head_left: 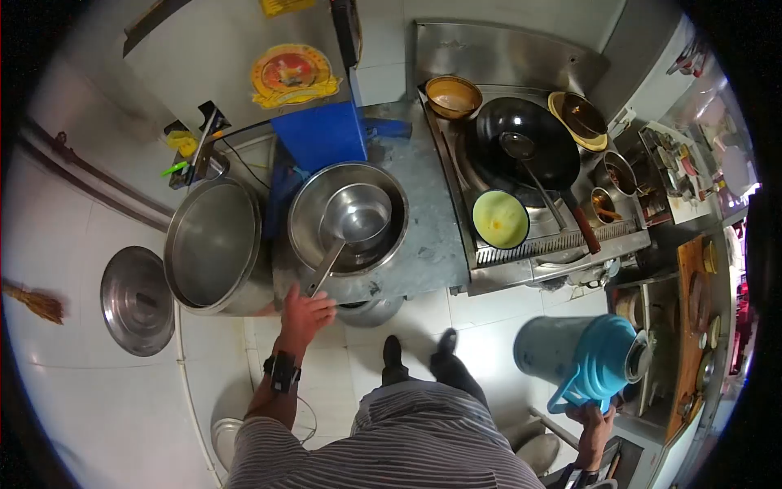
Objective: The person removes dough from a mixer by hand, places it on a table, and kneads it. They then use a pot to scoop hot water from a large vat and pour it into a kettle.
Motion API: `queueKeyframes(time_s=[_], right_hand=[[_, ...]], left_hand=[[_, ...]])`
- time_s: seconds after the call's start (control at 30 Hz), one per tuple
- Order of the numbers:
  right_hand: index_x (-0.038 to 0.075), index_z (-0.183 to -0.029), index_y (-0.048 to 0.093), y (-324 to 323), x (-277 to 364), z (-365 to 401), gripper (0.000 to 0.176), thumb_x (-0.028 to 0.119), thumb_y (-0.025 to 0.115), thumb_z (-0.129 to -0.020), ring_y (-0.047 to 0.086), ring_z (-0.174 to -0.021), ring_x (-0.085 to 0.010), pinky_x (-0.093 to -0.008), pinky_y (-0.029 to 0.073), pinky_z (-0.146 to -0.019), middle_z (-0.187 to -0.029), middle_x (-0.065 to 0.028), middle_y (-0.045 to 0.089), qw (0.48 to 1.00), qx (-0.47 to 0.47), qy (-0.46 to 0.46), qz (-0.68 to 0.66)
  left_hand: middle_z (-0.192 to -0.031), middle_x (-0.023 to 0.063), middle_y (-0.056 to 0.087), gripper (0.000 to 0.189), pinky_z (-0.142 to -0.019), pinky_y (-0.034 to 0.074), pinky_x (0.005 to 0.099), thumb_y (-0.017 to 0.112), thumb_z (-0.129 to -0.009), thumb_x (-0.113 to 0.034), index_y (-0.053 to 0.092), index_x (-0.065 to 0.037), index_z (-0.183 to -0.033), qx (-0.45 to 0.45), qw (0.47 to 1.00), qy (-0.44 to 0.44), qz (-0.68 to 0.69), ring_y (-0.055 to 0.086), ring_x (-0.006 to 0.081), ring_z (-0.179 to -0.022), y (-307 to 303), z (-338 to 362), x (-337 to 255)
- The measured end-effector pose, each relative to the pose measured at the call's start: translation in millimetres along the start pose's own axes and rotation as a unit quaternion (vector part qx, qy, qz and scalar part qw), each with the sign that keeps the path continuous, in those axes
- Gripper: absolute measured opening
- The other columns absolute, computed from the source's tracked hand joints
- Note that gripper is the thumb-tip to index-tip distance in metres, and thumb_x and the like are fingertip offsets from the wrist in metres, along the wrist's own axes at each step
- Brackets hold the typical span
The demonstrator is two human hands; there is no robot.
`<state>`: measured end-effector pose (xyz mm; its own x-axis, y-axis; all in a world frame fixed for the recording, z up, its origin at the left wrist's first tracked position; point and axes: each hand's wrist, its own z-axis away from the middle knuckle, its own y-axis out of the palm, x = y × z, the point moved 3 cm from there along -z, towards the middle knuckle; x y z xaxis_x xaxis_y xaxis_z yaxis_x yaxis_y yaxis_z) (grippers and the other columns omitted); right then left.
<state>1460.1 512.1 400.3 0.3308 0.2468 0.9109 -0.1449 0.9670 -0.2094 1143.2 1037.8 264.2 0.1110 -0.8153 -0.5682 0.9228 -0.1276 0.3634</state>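
Observation:
My right hand point(592, 425) grips the handle of a light-blue thermos jug point(562, 354), tilted on its side with its mouth toward the right. My left hand point(306, 316) is open, its fingers spread right at the handle end of a metal water scoop point(356, 213). That long-handled scoop rests inside a large steel basin point(303, 232) on the grey counter point(428, 212).
Left of the basin stands a tall steel pot point(213, 244), with a round lid point(137, 301) beside it. On the stove sit a black wok point(562, 147) with a ladle point(538, 175), a bowl of yellow liquid point(500, 220) and a brown bowl point(454, 97). Wooden-topped shelving point(689, 326) lines the right.

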Motion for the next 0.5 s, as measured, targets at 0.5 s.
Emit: queueKeyframes(time_s=[0.5], right_hand=[[-0.006, -0.099, 0.052, 212, 148, 0, 0.023, 0.013, 0.057, -0.087, 0.067, -0.066, -0.0281, -0.0403, 0.057, -0.065, -0.077, -0.0167, 0.064, 0.91, 0.37, -0.184, -0.007]], left_hand=[[-0.071, 0.0037, 0.051, 0.035, -0.044, 0.036, 0.0261, 0.056, -0.094, -0.036, 0.054, -0.002, -0.087, 0.058, 0.997, 0.043, -0.025, 0.048, 0.0119, -0.058, 10, -47, -7]])
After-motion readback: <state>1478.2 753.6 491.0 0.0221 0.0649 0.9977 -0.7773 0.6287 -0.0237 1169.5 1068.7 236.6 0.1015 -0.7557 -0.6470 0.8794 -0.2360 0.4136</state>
